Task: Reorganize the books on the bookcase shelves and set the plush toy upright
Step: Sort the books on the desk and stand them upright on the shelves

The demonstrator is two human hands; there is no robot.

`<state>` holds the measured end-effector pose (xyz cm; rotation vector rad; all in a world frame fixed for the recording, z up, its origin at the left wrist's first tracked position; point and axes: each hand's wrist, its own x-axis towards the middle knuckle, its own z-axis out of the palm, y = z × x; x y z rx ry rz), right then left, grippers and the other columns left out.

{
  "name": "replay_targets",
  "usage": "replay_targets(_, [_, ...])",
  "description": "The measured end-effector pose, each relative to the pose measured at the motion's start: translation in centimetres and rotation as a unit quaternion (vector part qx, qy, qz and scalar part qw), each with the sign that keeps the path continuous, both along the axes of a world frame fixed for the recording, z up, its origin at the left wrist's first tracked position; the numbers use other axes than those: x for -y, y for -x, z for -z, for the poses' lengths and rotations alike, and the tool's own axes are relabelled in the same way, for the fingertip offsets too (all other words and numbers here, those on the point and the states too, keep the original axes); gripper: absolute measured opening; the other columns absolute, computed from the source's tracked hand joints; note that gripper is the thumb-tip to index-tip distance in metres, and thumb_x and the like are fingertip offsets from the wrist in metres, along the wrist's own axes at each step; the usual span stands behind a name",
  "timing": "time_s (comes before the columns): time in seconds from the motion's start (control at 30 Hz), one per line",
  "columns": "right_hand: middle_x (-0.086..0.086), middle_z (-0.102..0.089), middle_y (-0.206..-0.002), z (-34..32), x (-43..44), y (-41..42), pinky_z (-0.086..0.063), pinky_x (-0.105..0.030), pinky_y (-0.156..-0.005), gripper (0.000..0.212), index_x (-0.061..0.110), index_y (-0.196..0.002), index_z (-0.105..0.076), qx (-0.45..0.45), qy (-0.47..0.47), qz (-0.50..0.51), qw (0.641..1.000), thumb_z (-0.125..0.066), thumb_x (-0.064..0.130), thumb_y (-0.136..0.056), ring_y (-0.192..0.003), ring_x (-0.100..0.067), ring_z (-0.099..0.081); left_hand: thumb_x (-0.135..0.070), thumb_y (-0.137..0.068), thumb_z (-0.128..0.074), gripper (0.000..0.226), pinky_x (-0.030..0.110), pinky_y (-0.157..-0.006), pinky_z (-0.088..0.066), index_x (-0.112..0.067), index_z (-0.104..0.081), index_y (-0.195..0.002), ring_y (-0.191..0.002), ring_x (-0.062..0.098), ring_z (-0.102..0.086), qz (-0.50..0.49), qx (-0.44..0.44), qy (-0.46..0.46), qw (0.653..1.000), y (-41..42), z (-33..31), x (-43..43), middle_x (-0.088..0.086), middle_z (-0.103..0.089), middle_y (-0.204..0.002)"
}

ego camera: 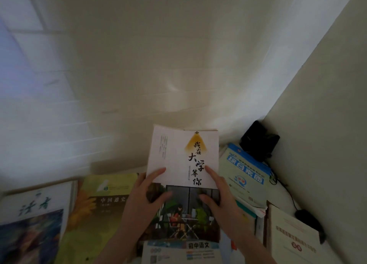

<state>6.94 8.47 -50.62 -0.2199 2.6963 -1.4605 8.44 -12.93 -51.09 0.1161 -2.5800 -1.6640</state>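
Observation:
A white book with black calligraphy and an illustrated lower cover (182,164) lies face up on a stack in the middle. My left hand (145,202) holds its left edge, thumb and fingers spread over the cover. My right hand (220,200) holds the right edge, fingers lying on the cover. Under it a book with a blue and white cover (182,251) sticks out at the bottom. A yellow-green book (99,210) and a white and blue book (33,220) lie flat at the left. No plush toy is in view.
A pale green and blue workbook (244,174) tops a pile at the right, with a cream booklet (292,236) nearer. A black device (258,140) with a cable sits in the back corner, a black mouse (309,220) beside the right wall (317,105).

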Motion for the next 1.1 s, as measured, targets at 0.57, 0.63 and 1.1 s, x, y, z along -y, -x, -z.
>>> replay_targets(0.57, [0.001, -0.029, -0.15, 4.8, 31.1, -4.1, -0.03, -0.021, -0.105, 0.067, 0.028, -0.147, -0.024, 0.242, -0.037, -0.275, 0.93, -0.059, 0.012, -0.092, -0.135, -0.015, -0.033, -0.011, -0.083, -0.069, 0.05, 0.038, -0.084, -0.052, -0.054, -0.052, -0.101, -0.098, 0.025, -0.058, -0.243, 0.165, 0.028, 0.955, -13.5, 7.7, 27.4, 0.007, -0.056, -0.118])
replay_targets(0.63, [-0.004, -0.032, -0.149, 5.9, 33.7, -4.0, -0.034, -0.024, -0.104, 0.067, 0.026, -0.148, -0.022, 0.234, -0.079, -0.274, 0.93, -0.058, 0.012, -0.093, -0.134, -0.021, -0.036, -0.011, -0.086, -0.066, 0.043, 0.031, -0.075, -0.049, -0.038, -0.049, -0.115, -0.092, 0.021, -0.057, -0.242, 0.177, 0.047, 0.953, -13.2, 8.9, 28.9, 0.008, -0.058, -0.116])
replay_targets(1.1, [-0.035, 0.013, -0.151, 11.5, 40.3, -4.8, -0.033, -0.044, -0.111, 0.1, 0.022, -0.15, 0.017, 0.234, -0.35, -0.275, 0.864, -0.061, 0.005, -0.089, -0.141, -0.048, -0.014, 0.008, -0.063, -0.078, 0.074, 0.065, -0.086, -0.041, -0.018, -0.053, -0.127, -0.125, 0.055, -0.035, -0.207, 0.157, 0.339, 0.904, -12.5, 15.5, 30.4, 0.034, -0.03, -0.141])
